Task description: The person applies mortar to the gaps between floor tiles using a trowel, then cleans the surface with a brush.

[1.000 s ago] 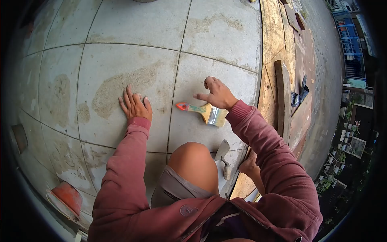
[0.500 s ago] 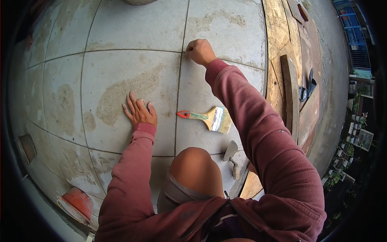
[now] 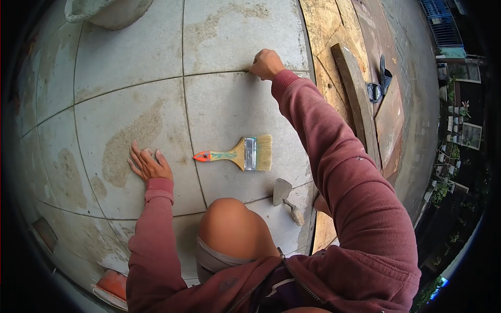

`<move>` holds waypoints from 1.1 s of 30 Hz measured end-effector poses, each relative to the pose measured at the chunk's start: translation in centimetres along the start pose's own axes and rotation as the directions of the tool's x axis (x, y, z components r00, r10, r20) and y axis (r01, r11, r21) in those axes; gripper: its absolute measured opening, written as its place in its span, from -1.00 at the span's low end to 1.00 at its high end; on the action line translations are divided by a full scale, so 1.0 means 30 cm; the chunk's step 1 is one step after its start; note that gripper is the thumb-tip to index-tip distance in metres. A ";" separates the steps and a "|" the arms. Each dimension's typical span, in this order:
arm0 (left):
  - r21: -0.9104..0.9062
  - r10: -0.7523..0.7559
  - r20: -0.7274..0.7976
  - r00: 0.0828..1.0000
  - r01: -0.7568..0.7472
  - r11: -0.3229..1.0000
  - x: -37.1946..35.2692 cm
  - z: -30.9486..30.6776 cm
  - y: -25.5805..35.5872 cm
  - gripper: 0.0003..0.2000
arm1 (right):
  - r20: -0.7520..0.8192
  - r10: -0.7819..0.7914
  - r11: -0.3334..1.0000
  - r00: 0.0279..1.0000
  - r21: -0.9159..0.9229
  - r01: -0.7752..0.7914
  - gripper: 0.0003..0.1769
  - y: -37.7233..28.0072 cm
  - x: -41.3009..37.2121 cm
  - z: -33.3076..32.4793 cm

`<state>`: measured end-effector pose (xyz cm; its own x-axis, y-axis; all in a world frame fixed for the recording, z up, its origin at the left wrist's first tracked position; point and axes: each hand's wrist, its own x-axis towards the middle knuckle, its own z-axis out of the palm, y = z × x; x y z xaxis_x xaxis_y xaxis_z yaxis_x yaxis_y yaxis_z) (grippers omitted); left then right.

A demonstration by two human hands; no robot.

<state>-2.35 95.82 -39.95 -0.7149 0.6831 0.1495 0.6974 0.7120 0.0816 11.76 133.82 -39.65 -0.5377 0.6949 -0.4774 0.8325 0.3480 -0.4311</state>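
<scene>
My left hand point(image 3: 150, 161) rests on a grey floor tile point(image 3: 172, 195), fingers spread, beside a rough sandy patch point(image 3: 119, 151). Farther out, my right hand point(image 3: 266, 64) is closed in a pinch, its fingertips down at the dark joint point(image 3: 222, 72) between two tiles. Whatever it pinches is too small or hidden to make out. Between my arms lies a wide paintbrush point(image 3: 235, 154) with a red-tipped handle pointing left and pale bristles to the right. A small trowel point(image 3: 286, 198) lies nearer my knee, its blade pointing away from me.
A cement-crusted basin point(image 3: 117, 15) stands at the top left. Wooden boards point(image 3: 326, 31) and a loose plank point(image 3: 357, 99) run along the tiles' right edge, with dark sandals point(image 3: 380, 83) beyond. An orange container point(image 3: 112, 284) sits at the lower left.
My right hand has slid rightward along the tile joint, away from the joint crossing. The view has shifted, bringing more of the basin in. My left hand stays on the same tile.
</scene>
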 end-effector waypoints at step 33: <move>0.000 -0.007 -0.006 1.000 0.007 1.000 -0.004 0.013 -0.009 -0.83 | -0.197 -0.541 0.841 0.818 -0.089 0.534 -0.73 -0.014 -0.645 0.248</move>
<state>-2.46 95.62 -40.38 -0.7191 0.6775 0.1549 0.6927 0.7165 0.0821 20.81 115.55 -35.92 -0.8636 0.5041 -0.0069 0.4246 0.7198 -0.5492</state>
